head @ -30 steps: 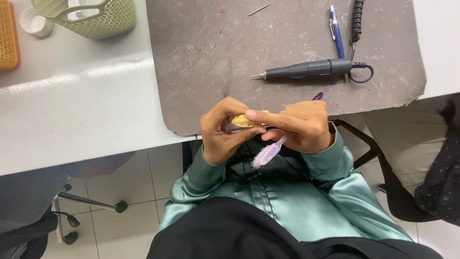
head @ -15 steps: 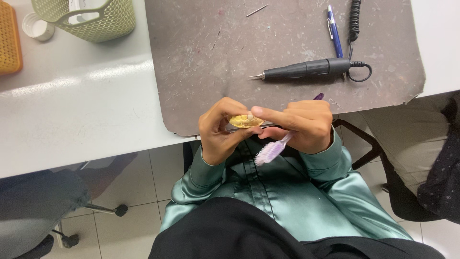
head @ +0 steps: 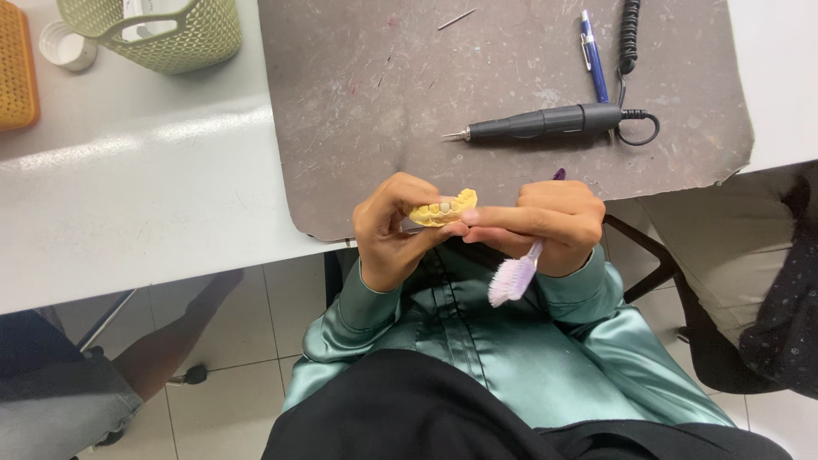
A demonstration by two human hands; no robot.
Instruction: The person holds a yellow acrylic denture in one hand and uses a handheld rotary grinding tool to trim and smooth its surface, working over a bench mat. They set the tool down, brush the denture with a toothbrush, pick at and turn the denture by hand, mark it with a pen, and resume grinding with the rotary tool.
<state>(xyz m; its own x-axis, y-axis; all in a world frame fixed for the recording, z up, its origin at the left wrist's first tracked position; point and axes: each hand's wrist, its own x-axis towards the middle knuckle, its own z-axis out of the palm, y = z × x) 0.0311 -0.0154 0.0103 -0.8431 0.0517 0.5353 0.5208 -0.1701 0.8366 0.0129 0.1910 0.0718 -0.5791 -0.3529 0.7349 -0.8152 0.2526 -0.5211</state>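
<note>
Item 1, grip. My left hand [head: 394,228] pinches the yellow dental cast [head: 443,208]: thumb underneath, fingers curled over the far side, pressed tight on the base. Cast sits teeth-up just off the table's near edge, over my lap. One greyish tooth shows among the yellow ones, approx. mid-arch.

Item 2, relation. Cast long axis runs 9 to 3 o'clock. My right hand [head: 550,223] lies at 3 o'clock of the cast, forefinger stretched toward 9 so its tip touches the cast's near-right end. Right fist is wrapped shut round a purple toothbrush [head: 516,273]; handle end pokes out at 12 above the knuckles, bristle head hangs at 6–7, pointing away from the cast, not on it. Left is the holding hand, right the nearer free fingertip.

Item 3, pose. Both wrists meet at chest height, elbows tucked, green satin sleeves [head: 358,315] at 6.

Item 4, outward. Grey work mat [head: 383,85] at 12. On it: black rotary handpiece [head: 537,123], tip toward 9, coiled cord at 1; blue pen [head: 593,56] at 1; thin pin at 12, too small to ID. Green basket [head: 183,30] at 10–11, white cap and orange tray beyond. Another person's leg at 8, dark sleeve at 4.
</note>
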